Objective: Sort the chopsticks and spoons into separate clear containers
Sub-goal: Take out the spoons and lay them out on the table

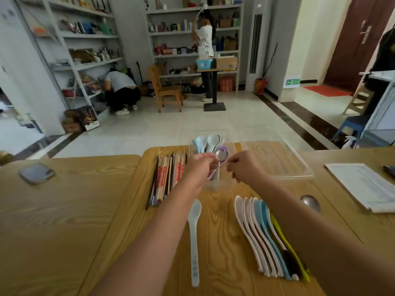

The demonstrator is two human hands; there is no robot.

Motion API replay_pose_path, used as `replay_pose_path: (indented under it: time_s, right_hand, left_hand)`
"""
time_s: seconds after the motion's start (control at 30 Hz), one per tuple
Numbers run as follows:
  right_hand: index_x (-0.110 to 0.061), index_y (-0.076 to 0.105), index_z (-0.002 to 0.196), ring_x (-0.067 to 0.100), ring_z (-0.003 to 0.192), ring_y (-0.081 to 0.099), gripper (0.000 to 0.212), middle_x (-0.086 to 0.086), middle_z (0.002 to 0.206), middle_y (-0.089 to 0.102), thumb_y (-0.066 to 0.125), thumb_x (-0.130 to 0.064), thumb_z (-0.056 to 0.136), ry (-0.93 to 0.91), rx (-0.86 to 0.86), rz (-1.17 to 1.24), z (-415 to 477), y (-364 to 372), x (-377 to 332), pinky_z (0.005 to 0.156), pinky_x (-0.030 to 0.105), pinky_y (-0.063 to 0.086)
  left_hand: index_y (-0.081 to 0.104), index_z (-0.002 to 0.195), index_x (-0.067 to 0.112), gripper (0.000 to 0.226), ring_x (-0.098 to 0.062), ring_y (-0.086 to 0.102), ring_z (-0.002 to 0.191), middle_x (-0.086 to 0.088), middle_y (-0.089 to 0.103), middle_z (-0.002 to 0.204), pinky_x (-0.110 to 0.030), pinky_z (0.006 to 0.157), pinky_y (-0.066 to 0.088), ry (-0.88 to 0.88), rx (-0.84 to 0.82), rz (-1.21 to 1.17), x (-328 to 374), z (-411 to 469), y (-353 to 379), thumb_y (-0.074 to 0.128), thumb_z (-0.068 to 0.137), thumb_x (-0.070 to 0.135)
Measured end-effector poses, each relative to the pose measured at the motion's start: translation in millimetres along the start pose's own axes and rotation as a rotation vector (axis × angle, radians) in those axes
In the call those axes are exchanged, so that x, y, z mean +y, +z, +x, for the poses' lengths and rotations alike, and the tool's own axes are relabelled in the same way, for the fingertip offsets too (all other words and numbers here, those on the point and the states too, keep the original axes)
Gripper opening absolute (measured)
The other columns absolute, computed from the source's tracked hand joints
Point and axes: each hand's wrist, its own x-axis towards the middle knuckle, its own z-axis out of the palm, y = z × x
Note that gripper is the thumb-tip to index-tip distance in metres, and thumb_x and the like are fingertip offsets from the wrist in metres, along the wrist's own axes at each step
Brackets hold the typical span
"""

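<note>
In the head view, the left hand point(201, 165) is seen curled, and a metal spoon point(221, 155) is pinched at its fingertips, with the bowl held just beyond them over the narrow clear container point(213, 185). White, blue and purple spoons point(208, 143) are stacked in that container, beyond both hands. The right hand point(243, 167) is held just beside the left with fingers curled; whether anything is gripped cannot be told. The chopsticks point(166, 178) are laid on the worktop point(85, 210) left of the left hand. A wide clear container point(277, 165) is set right of the right hand. A long white spoon point(194, 231) and a row of spoons point(267, 238) lie nearer the body than the hands.
</note>
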Motion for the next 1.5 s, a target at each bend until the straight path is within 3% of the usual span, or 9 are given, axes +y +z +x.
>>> replay_pose_path:
  time_s: [0.13,0.27,0.47,0.83,0.93,1.03,1.13,1.37,1.5]
  right_hand:
    - [0.003,0.068,0.100,0.033,0.075,0.069,0.022,0.019,0.086,0.069,0.049,0.005,0.088,-0.013,-0.012,-0.077,34,27,-11,0.071,0.045,0.059]
    - [-0.002,0.056,0.116,0.019,0.068,0.057,0.026,0.005,0.084,0.058,0.052,-0.002,0.091,0.044,0.010,-0.165,57,50,-6,0.051,0.025,0.046]
    - [-0.007,0.054,0.087,0.021,0.077,0.056,0.008,0.006,0.082,0.056,0.060,-0.011,0.090,0.170,-0.072,-0.292,73,68,3,0.062,0.027,0.044]
    - [-0.004,0.055,0.090,0.016,0.063,0.053,0.007,0.006,0.076,0.054,0.049,-0.002,0.090,0.184,-0.011,-0.116,83,73,10,0.052,0.025,0.043]
    - [-0.002,0.053,0.113,0.015,0.058,0.049,0.024,0.005,0.075,0.052,0.046,-0.003,0.090,0.155,0.014,-0.038,82,65,6,0.049,0.024,0.040]
    - [-0.006,0.058,0.095,0.018,0.063,0.049,0.009,0.011,0.086,0.055,0.049,-0.007,0.092,0.127,0.034,0.044,81,44,-10,0.066,0.033,0.047]
    - [-0.004,0.064,0.083,0.022,0.062,0.052,0.016,0.012,0.078,0.061,0.057,-0.014,0.092,0.103,0.045,0.125,70,18,-20,0.058,0.031,0.043]
    - [0.002,0.068,0.072,0.005,0.038,0.050,0.031,0.007,0.055,0.060,0.063,-0.019,0.094,0.117,0.054,0.219,-56,-50,22,0.040,0.015,0.038]
    - [-0.005,0.071,0.075,0.015,0.054,0.054,0.029,0.009,0.061,0.064,0.062,-0.026,0.094,0.242,0.125,0.155,-121,-83,85,0.053,0.025,0.043]
  left_hand:
    - [0.069,0.092,0.014,0.018,-0.021,0.066,0.083,-0.008,0.071,0.091,-0.037,0.085,0.053,-0.005,0.073,-0.125,-3,31,-3,0.054,0.099,0.022]
    - [0.067,0.091,0.015,0.031,-0.017,0.060,0.071,-0.003,0.064,0.074,-0.032,0.072,0.048,-0.063,0.086,-0.207,-10,49,0,0.046,0.102,0.035]
    - [0.066,0.097,0.013,0.035,-0.013,0.059,0.070,-0.001,0.064,0.077,-0.028,0.069,0.046,-0.158,0.029,-0.262,-13,57,-1,0.042,0.104,0.037]
    - [0.067,0.099,0.015,0.026,-0.014,0.062,0.080,-0.003,0.069,0.088,-0.028,0.070,0.046,-0.110,0.036,-0.345,-19,58,-4,0.046,0.103,0.030]
    - [0.068,0.099,0.019,0.025,-0.018,0.065,0.090,-0.005,0.072,0.096,-0.032,0.080,0.048,0.004,0.050,-0.294,-15,51,-4,0.046,0.103,0.029]
    - [0.069,0.100,0.021,0.025,-0.020,0.067,0.100,-0.005,0.074,0.104,-0.036,0.092,0.050,0.135,0.052,-0.254,2,37,-4,0.045,0.104,0.026]
    - [0.071,0.098,0.020,0.025,-0.020,0.069,0.104,-0.005,0.075,0.105,-0.037,0.098,0.052,0.168,0.080,-0.203,19,23,-6,0.047,0.103,0.023]
    - [0.070,0.108,0.007,0.022,-0.021,0.072,0.100,-0.009,0.077,0.100,-0.031,0.088,0.054,-0.019,-0.104,-0.247,-1,-59,26,0.055,0.099,0.021]
    - [0.068,0.111,0.007,0.025,-0.019,0.072,0.101,-0.007,0.076,0.103,-0.032,0.093,0.053,-0.128,-0.259,-0.271,-33,-101,75,0.051,0.101,0.023]
